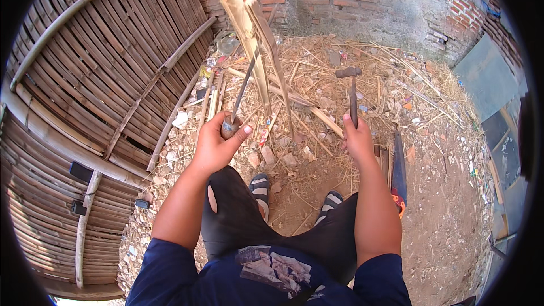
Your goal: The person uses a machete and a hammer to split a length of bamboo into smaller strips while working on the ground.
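My left hand [216,144] is closed round the handle of a long-bladed knife [242,92], its narrow dark blade pointing up and away. Beyond that hand, a pale split length of wood [245,28] stands roughly upright, parted into pieces toward its lower end. The blade meets or crosses this wood; I cannot tell how deep it sits, nor whether the wood touches the ground. A hammer [353,93] is upright in my right hand [358,139], gripped by its dark handle with the head up, apart from the wood.
Straw, stones and litter cover the ground, with a long wooden strip [326,120] lying between my hands. A handsaw [399,164] lies beside my right forearm. A slatted bamboo wall [107,39] stands left, a brick wall [351,0] ahead, and grey panels [487,73] at right.
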The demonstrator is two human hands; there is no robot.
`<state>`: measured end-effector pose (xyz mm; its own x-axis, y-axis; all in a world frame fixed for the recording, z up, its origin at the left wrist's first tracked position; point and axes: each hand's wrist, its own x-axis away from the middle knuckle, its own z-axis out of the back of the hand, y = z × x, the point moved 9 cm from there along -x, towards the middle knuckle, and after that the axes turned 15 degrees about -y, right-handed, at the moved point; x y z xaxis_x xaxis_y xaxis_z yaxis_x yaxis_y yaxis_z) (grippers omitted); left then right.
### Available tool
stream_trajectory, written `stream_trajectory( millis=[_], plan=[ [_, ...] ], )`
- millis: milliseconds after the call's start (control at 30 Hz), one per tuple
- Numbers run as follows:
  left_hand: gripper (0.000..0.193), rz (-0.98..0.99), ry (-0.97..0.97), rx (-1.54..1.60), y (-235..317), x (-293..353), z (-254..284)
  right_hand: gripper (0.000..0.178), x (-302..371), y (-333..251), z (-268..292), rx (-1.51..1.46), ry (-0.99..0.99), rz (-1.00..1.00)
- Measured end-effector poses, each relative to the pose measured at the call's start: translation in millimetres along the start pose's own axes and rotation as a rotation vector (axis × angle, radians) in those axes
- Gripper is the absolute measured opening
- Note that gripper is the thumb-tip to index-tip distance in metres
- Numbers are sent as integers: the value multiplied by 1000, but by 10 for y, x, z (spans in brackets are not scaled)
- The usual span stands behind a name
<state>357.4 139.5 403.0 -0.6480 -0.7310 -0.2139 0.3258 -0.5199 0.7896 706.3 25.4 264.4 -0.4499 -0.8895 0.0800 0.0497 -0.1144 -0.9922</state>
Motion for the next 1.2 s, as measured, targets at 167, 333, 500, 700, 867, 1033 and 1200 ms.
stream_trajectory(
  millis=[167,333,500,700,867,1033,1200],
  plan=[
    [35,124,-264,224,261,-298,184,39,80,-48,107,-24,3,11],
    [37,217,-260,158,91,-285,295,39,125,-96,43,81,2,7],
    [40,224,-72,92,-36,-296,779,42,109,-53,21,81,-29,45],
    [42,258,191,-69,-184,228,1952,45,64,15,46,101,-22,1],
    [39,306,234,-117,142,995,2377,43,51,49,75,-1,-20,8],
    [40,323,353,-84,387,1404,2680,43,54,39,45,3,-17,-12],
    [46,779,53,-64,-1150,1162,2640,39,-57,48,-71,-23,-34,-29]
  ],
)
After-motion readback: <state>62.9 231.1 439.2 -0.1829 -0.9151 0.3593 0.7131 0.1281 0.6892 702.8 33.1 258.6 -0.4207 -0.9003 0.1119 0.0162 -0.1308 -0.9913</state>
